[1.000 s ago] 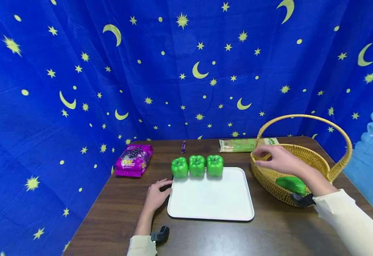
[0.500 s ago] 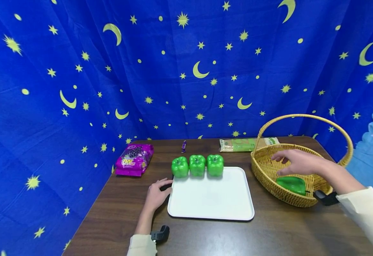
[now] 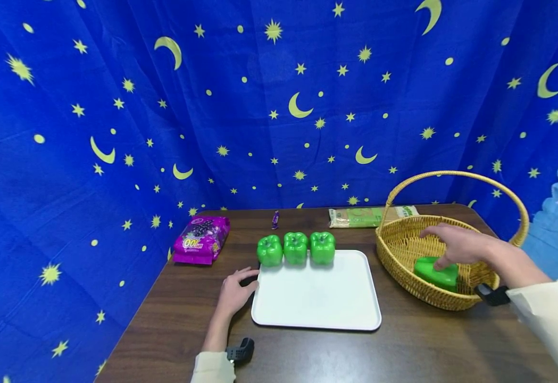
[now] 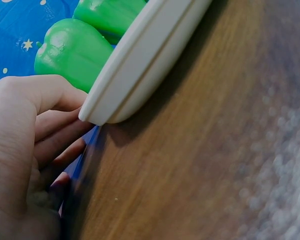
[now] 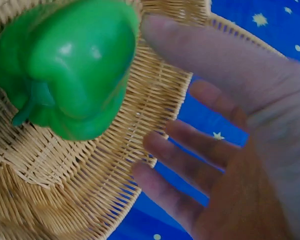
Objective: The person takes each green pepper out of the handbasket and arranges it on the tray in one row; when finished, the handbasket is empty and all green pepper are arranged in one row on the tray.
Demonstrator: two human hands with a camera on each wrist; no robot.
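Note:
A white tray (image 3: 315, 298) lies on the table, with three green bell peppers (image 3: 295, 249) in a row along its far edge. My left hand (image 3: 234, 291) rests at the tray's left side, its fingertips touching the rim; in the left wrist view the fingers (image 4: 65, 95) meet the tray's edge. On the right stands a wicker basket (image 3: 405, 276) with one more green bell pepper (image 3: 435, 274) lying in it. Over this pepper my right hand (image 3: 465, 247) reaches in, fingers spread. The right wrist view has the thumb close beside the pepper (image 5: 80, 65), other fingers apart from it.
A purple snack bag (image 3: 203, 239) lies at the table's left. A small purple wrapped candy (image 3: 275, 219) and a flat green-and-beige packet (image 3: 357, 217) lie near the back. The basket's tall handle (image 3: 456, 173) arches above it. A blue curtain (image 3: 279, 106) hangs behind the table.
My right hand has moved from the basket's left rim rightward, then down toward the pepper inside. The pepper has turned slightly. The left hand stays at the tray.

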